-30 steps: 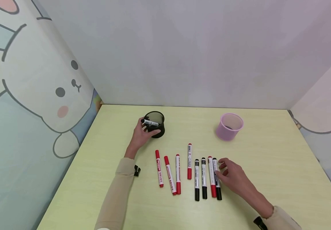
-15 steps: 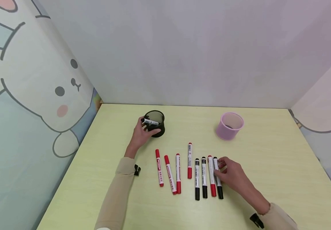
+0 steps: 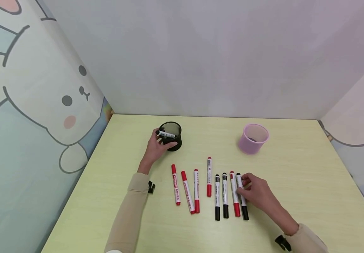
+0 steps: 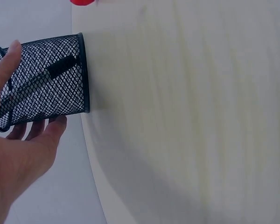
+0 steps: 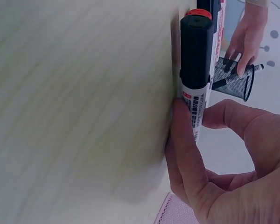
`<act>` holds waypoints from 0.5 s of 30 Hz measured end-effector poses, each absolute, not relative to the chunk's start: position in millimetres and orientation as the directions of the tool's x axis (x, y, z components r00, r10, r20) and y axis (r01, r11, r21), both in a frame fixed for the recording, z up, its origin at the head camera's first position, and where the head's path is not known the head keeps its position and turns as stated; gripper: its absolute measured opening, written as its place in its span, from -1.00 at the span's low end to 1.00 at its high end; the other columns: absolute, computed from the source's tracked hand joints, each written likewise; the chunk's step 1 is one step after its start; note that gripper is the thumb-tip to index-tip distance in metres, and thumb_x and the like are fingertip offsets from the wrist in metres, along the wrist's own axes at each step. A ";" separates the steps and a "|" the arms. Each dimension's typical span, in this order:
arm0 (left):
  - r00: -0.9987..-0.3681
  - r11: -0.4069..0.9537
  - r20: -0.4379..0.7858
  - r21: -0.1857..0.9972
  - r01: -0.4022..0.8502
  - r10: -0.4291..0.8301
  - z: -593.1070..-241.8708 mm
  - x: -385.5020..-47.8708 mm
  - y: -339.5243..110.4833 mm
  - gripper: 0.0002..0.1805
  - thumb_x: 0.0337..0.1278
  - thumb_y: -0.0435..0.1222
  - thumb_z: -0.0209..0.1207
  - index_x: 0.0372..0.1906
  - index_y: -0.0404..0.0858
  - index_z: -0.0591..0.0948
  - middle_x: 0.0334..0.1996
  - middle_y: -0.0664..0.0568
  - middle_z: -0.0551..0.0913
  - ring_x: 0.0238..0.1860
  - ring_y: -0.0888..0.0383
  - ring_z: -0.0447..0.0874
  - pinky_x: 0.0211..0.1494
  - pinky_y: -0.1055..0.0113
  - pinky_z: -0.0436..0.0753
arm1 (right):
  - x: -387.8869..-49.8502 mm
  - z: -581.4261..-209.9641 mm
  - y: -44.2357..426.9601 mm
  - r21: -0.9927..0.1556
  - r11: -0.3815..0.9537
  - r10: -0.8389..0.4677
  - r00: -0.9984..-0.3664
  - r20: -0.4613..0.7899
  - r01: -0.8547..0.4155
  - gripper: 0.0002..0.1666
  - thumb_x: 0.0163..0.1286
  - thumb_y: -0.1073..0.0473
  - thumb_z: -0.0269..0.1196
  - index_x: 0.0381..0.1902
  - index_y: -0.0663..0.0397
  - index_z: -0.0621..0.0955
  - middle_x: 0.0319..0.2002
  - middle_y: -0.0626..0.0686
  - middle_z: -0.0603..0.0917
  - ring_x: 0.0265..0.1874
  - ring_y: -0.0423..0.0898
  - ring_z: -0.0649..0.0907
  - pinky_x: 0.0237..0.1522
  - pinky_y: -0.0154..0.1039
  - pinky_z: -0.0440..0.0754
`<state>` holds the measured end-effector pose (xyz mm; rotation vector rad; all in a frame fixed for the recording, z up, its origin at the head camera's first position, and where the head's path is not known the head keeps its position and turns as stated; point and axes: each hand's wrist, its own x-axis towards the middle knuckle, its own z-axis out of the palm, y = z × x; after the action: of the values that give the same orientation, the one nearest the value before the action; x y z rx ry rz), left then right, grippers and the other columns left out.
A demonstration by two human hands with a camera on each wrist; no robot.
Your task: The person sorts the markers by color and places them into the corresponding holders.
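The right hand (image 3: 256,189) pinches a black-capped marker (image 3: 244,209) between thumb and fingertips, low on the counter (image 3: 305,175), nearer the person than the black cup (image 3: 174,144) and well to its right. A red-capped marker (image 3: 236,208) lies just beside it, on the side toward the black cup; a thumb squeezed into that narrow gap could nudge this neighbour and set it rolling. The pinch looks light, so the barrel might swivel or slip if lifted unevenly. The left hand (image 3: 157,147) grips the black cup, in which a marker (image 3: 166,134) leans with one end past the rim; a jolt or tilt there could spill it or tip the cup.
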<state>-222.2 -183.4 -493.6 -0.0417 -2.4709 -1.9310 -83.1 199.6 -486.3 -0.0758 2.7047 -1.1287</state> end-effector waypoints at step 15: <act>-1.000 0.238 0.007 0.971 0.010 0.014 -491.3 -220.8 -181.8 0.02 0.07 -0.21 0.54 0.53 -0.22 0.16 0.42 -0.19 0.34 0.46 -0.16 0.32 0.47 0.03 0.42 | -83.2 -484.0 210.6 -0.790 0.599 -0.107 -0.965 -0.239 0.129 -0.49 0.28 0.28 0.42 0.11 0.38 0.52 -0.11 0.18 0.68 -0.25 -0.03 0.71 -0.44 -0.24 0.74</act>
<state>-220.8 -181.8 -491.3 -0.0234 -2.4742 -1.9410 -83.2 210.6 -484.0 0.0184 2.5670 -1.3001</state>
